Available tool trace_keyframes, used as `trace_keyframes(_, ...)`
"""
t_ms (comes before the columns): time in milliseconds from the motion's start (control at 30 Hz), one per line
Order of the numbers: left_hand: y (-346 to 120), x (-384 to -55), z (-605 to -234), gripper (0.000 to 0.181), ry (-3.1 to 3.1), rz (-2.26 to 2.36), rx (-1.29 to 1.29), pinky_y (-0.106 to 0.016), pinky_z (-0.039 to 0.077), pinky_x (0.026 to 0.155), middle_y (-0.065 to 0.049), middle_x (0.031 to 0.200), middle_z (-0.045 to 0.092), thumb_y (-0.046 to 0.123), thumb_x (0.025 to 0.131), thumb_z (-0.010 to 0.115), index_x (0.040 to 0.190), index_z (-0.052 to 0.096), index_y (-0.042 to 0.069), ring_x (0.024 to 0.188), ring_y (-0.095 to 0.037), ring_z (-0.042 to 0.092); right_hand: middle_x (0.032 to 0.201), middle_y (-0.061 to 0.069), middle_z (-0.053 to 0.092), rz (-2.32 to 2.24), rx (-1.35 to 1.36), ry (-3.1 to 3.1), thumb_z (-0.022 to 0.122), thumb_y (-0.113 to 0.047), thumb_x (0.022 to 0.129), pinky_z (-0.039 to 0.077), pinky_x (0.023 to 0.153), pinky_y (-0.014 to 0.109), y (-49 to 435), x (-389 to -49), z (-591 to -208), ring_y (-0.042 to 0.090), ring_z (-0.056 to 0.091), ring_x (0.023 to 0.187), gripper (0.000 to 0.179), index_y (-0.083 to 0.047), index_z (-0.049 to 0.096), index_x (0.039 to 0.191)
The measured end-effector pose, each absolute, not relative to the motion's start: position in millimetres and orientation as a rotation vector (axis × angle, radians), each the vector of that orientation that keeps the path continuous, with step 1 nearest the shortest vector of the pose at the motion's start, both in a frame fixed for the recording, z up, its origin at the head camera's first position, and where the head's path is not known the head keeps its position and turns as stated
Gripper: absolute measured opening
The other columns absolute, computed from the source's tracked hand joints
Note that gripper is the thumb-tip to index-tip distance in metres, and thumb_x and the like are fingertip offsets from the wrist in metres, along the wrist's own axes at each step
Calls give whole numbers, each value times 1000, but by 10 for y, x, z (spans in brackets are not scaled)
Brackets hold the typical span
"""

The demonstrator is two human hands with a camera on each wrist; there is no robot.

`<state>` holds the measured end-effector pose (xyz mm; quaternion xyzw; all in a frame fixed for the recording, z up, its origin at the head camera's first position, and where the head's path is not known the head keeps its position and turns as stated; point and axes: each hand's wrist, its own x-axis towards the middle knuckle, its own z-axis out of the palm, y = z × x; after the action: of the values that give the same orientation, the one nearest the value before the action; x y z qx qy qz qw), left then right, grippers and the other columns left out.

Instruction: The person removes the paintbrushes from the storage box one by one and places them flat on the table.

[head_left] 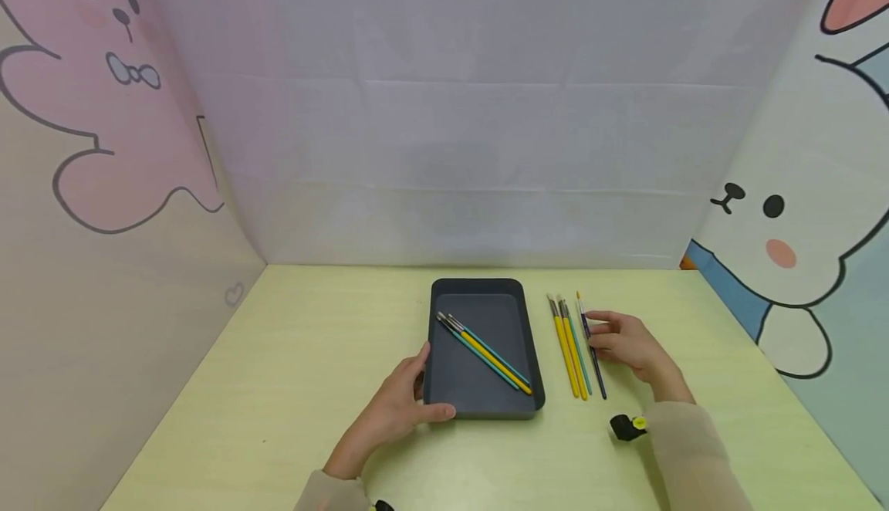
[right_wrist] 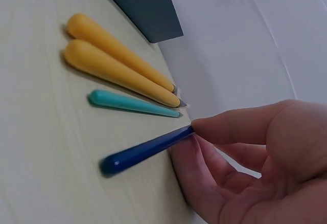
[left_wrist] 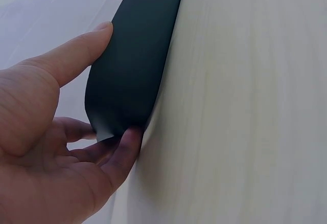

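My left hand (head_left: 396,404) holds the near left corner of a dark grey rectangular tray (head_left: 496,322), thumb on its near edge and fingers along its left side. The left wrist view shows fingertips curled at the lower edge of the tray wall (left_wrist: 133,55). Inside the tray, a yellow paintbrush (head_left: 498,361) lies diagonally between teal ones. My right hand (head_left: 625,343) pinches a dark blue paintbrush (right_wrist: 145,151) between thumb and fingers, to the tray's right. Beside it lie two yellow paintbrushes (right_wrist: 122,75) and a teal paintbrush (right_wrist: 133,104), roughly parallel.
The pale yellow table (head_left: 278,387) extends on both sides of the tray. A white sheet (head_left: 444,148) hangs behind it, and side panels with cartoon animals (head_left: 785,256) flank it. A black strap piece (head_left: 625,428) sits by the right cuff.
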<state>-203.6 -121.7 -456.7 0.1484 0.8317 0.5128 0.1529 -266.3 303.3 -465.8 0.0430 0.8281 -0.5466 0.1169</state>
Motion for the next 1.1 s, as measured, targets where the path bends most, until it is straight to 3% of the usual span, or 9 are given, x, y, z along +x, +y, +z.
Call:
trace_keyframes(400, -1220, -2063, -4595, 118, 2408, 1441, 419, -48, 51, 111, -24, 159, 39, 30, 86, 92, 171, 13, 7, 137, -33, 57, 128, 32, 65, -1479, 186, 2576, 70, 0, 97, 64, 78, 30, 2892, -2652, -4587, 21, 71, 97, 60, 11, 48, 152)
trace_keyframes(833, -1216, -2056, -4587, 118, 2397, 1443, 409, -49, 52, 110, -24, 160, 38, 30, 86, 92, 171, 14, 7, 134, -32, 58, 118, 28, 67, -1371, 182, 2675, 76, -1, 92, 63, 72, 31, 2818, -2614, -4539, 19, 71, 84, 63, 11, 52, 148)
trace_keyframes(1100, -1223, -2048, -4579, 118, 2408, 1427, 411, -48, 52, 110, -24, 161, 38, 30, 86, 92, 171, 14, 6, 135, -33, 57, 120, 27, 68, -1307, 160, 2701, 78, -6, 93, 62, 76, 33, 2817, -2618, -4553, 23, 71, 92, 63, 10, 53, 148)
